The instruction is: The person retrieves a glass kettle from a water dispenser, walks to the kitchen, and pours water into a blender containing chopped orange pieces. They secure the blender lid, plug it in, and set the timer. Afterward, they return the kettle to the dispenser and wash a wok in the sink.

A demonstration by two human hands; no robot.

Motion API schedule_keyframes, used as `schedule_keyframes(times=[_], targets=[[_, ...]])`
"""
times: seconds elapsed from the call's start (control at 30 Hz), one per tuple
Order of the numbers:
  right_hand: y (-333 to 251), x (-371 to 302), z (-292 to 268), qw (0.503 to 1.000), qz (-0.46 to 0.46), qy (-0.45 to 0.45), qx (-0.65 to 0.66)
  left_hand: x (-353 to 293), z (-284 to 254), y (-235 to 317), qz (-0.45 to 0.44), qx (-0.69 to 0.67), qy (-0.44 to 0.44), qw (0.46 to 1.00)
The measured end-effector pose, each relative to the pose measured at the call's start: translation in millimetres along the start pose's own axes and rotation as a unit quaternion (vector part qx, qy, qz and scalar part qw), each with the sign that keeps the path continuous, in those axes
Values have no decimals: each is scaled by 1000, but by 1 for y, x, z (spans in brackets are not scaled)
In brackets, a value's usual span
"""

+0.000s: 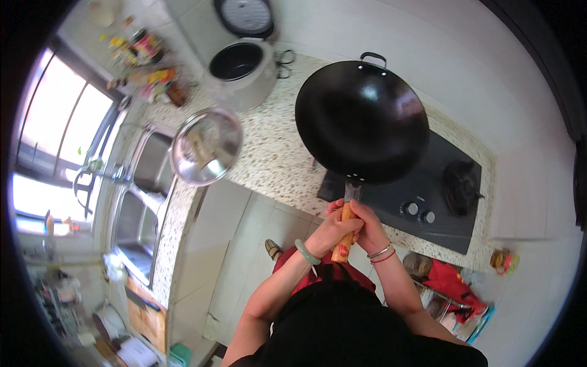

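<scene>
A large black wok hangs or rests over the left part of the black gas hob; I cannot tell whether it touches the burner beneath. Its wooden handle points back toward me. My left hand, with a green bangle at the wrist, is closed round the handle. My right hand is wrapped round the same handle from the other side, fingers partly hidden by the left. The wok's inside looks bare and shiny. On its far rim is a small loop handle.
Left of the wok, a metal bowl or lid lies near the counter corner. Behind it stands a rice cooker with its lid up. Bottles crowd the back corner. A double sink is at left. The right burner is uncovered.
</scene>
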State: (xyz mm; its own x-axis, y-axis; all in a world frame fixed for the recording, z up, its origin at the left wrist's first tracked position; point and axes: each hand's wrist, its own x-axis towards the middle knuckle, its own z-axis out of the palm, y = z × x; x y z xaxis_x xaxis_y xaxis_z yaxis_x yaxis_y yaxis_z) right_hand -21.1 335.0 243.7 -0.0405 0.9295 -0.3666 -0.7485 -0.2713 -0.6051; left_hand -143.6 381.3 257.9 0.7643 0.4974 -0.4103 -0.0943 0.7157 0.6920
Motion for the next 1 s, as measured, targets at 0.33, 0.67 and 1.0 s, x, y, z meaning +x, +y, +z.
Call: schedule_keyframes(times=[0.33,0.67,1.0], targets=[[89,5,117,978,120,-144,-94,-146,-65,3,132,-32,123,983],[258,12,229,907,322,-259,-77,-311,-166,-40,201,-74,319,923],[398,43,302,828,436,-331,-119,-402,-264,-76,285,-143,420,850]])
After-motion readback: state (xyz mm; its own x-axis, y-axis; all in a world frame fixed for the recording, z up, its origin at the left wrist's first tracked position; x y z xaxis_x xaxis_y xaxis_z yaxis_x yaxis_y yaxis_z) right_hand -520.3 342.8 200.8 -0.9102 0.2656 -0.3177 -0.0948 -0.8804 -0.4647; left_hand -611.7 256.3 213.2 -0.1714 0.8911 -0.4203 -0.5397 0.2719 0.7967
